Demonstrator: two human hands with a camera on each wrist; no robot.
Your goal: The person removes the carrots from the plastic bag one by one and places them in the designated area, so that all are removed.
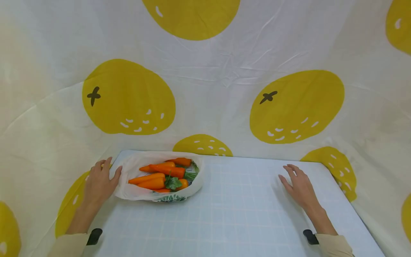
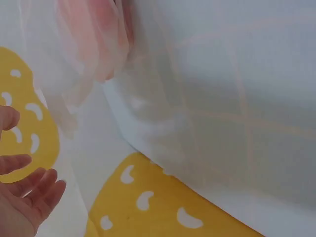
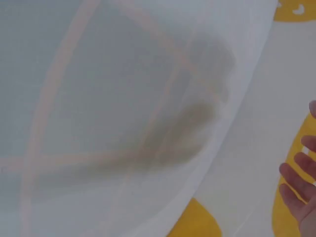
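Note:
A white plastic bag [image 1: 136,162] lies on the left part of the table, its mouth spread wide. Several carrots [image 1: 167,171] with green tops show inside it, and a leafy green sprig [image 1: 173,183] lies among them. Just left of the bag is my left hand [image 1: 100,184], fingers loosely spread and holding nothing; whether the thumb touches the bag I cannot tell. In the left wrist view the bag [image 2: 74,64] hangs near the hand [image 2: 24,197]. My right hand [image 1: 298,187] is held over the table's right side, fingers relaxed, with nothing in it.
The table [image 1: 237,214] has a pale blue cover with a faint grid. Behind and beside it hangs a white cloth [image 1: 212,92] printed with large yellow fruit. Each wrist wears a dark band, the left one [image 1: 94,236] and the right one [image 1: 310,237].

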